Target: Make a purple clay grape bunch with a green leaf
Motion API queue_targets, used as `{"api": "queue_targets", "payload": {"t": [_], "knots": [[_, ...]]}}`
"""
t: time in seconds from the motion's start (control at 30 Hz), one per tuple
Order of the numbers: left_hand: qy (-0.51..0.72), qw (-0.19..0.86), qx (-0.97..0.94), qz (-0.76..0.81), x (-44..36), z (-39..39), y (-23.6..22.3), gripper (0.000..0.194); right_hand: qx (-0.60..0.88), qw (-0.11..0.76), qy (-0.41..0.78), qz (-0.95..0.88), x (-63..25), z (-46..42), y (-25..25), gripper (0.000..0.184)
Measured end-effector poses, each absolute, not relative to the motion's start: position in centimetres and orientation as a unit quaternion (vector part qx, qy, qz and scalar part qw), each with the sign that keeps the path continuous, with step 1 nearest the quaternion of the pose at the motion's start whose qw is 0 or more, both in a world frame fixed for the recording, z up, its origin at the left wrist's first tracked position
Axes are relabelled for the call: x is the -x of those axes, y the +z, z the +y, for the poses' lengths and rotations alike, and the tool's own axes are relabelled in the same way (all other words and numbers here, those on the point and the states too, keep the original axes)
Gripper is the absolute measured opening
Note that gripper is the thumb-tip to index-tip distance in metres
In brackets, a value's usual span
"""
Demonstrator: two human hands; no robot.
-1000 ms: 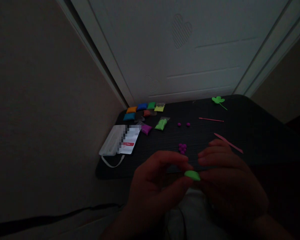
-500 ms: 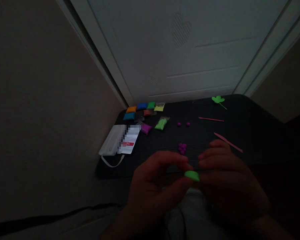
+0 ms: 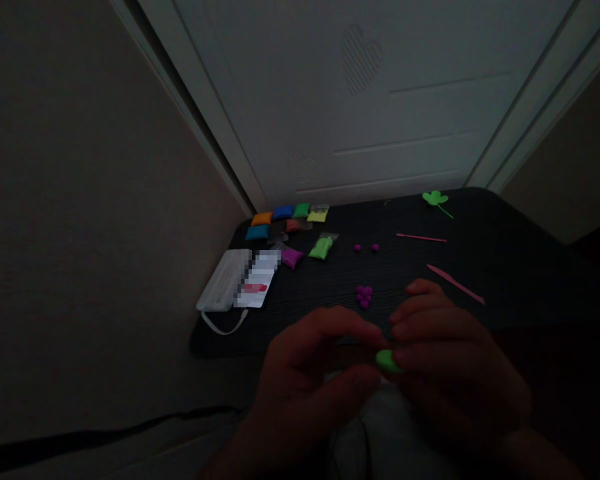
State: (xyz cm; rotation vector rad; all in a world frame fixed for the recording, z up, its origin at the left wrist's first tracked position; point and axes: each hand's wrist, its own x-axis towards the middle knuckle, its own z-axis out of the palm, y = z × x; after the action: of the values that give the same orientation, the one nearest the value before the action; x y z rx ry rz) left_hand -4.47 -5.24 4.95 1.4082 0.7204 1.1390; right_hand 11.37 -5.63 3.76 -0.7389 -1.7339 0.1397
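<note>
A small flattened piece of light green clay is pinched in the fingers of my right hand, above the table's near edge. My left hand is beside it on the left, thumb and index finger apart. Its index fingertip is close to the clay's upper edge; whether they touch I cannot tell. Just beyond the hands lies a cluster of purple clay balls. Two loose purple balls, one of them a purple ball on the right, rest farther back.
Several bags of coloured clay, among them a light green bag and a purple bag, lie left on the dark table. A lit phone adjoins a white case. Right are a pink clay knife, a thin pink tool and a green clover shape.
The green clay has shifted slightly right and down into my right fingers. My left thumb has drawn away from it, and my right fingers have moved a little left.
</note>
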Motion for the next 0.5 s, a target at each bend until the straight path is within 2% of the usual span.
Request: {"api": "queue_targets", "payload": {"t": [0.13, 0.5], "knots": [[0.489, 0.532, -0.629, 0.287, 4.4, -4.9, 4.8, 0.01, 0.312, 0.598, 0.088, -0.733, -11.3, -5.7, 3.8, 0.018], [0.503, 0.516, -0.634, 0.281, 4.3, -4.6, 4.7, 0.014, 0.319, 0.624, 0.116, -0.704, -10.8, -5.7, 2.8, 0.022]]}}
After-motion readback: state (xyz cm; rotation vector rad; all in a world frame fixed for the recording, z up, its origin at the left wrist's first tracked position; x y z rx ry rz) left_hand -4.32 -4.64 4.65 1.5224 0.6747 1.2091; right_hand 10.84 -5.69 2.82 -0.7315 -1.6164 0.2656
